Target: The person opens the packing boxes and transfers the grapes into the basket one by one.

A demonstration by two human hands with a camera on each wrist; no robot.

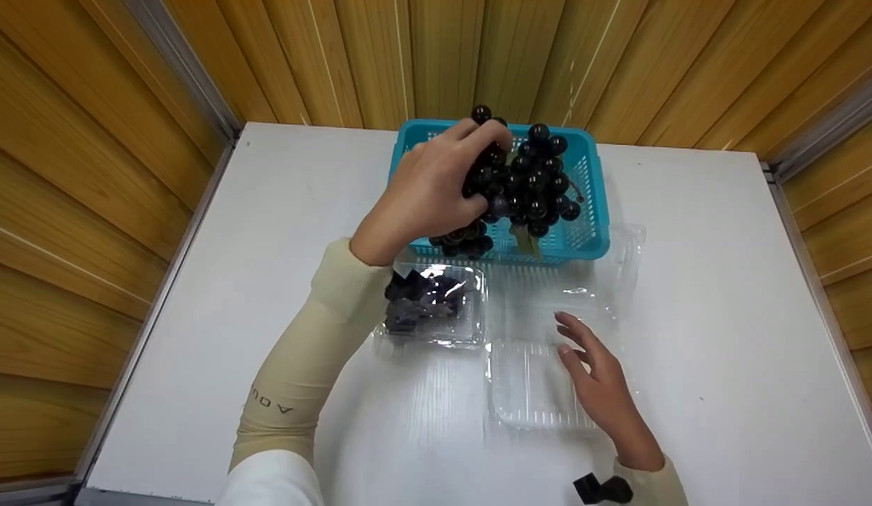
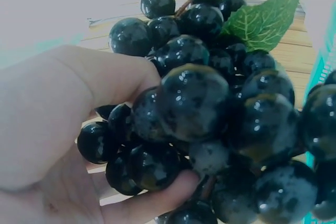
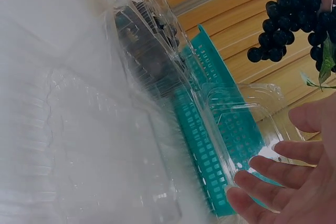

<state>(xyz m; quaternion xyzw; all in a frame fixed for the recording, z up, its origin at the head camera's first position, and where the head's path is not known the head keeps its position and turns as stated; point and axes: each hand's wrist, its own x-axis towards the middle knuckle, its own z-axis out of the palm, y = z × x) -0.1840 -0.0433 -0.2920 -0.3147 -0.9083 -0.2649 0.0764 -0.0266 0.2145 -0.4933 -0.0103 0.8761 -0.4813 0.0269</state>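
Note:
My left hand (image 1: 439,184) grips a bunch of dark grapes (image 1: 537,184) above the turquoise basket (image 1: 600,218). In the left wrist view, thumb and fingers close around the glossy grapes (image 2: 194,100), with a green leaf behind them. The right wrist view shows that bunch (image 3: 286,22) hanging raised over the basket. My right hand (image 1: 604,386) hovers with loosely extended fingers at the right side of an open clear plastic clamshell box (image 1: 527,390), whose lid is folded back toward the basket. Nothing is held in the right hand.
To the left of the open box sits a second clear box (image 1: 471,323) with dark grapes inside. More grapes (image 1: 467,246) lie in the basket's near left corner. Wood-look panels (image 1: 443,56) stand behind the white table (image 1: 717,295) and along both sides.

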